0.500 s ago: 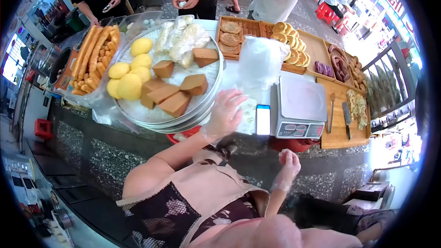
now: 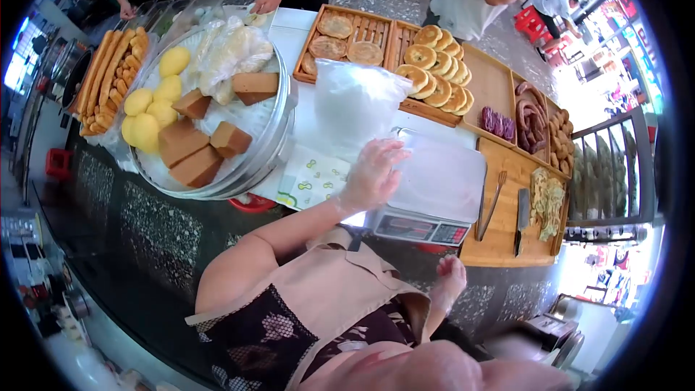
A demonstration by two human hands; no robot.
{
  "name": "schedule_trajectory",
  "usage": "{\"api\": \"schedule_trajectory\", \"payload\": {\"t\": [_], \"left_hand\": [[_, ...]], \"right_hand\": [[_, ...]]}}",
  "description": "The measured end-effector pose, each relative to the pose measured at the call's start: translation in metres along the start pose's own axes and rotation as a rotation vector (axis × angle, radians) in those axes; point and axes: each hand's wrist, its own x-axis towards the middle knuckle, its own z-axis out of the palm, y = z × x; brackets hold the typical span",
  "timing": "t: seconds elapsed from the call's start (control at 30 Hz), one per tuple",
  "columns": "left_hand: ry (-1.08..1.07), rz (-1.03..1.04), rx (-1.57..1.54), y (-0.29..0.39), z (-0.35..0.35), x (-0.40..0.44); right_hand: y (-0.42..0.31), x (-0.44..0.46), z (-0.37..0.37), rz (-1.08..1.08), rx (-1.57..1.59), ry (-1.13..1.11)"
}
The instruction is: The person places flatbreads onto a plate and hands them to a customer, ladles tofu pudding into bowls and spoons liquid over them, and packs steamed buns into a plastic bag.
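1. Scale (image 2: 441, 177): broad, flat, silvery-grey pan lying level; dark display and a keypad with red keys along the front. The left hand (image 2: 376, 170) is at its left edge, contact unclear; the right hand (image 2: 449, 281) is apart, in front of it.
2. Translucent white plastic bags (image 2: 358, 105): a puffy, crumpled bundle, just beyond the scale's far left corner.
3. White sheet (image 2: 310, 177): green-printed, lying flat left of the scale, partly hidden.
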Motion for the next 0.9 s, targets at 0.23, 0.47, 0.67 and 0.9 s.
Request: {"api": "schedule_trajectory", "payload": {"t": [0.23, 0.47, 0.67, 0.9], "left_hand": [[-0.047, 0.016, 0.094, 0.06, 0.119, -0.002], [-0.145, 0.054, 0.117, 0.217, 0.296, -0.011], [-0.256, 0.003, 0.124, 0.281, 0.389, -0.008], [-0.159, -0.262, -0.092, 0.269, 0.432, -0.009]], "right_hand": [[-0.055, 0.103, -0.046, -0.034, -0.035, -0.248], [-0.141, 0.147, -0.138, -0.14, -0.125, -0.615], [-0.148, 0.15, -0.218, -0.314, -0.416, -1.027], [-0.142, 0.156, -0.217, -0.509, -0.475, -0.846]]}}
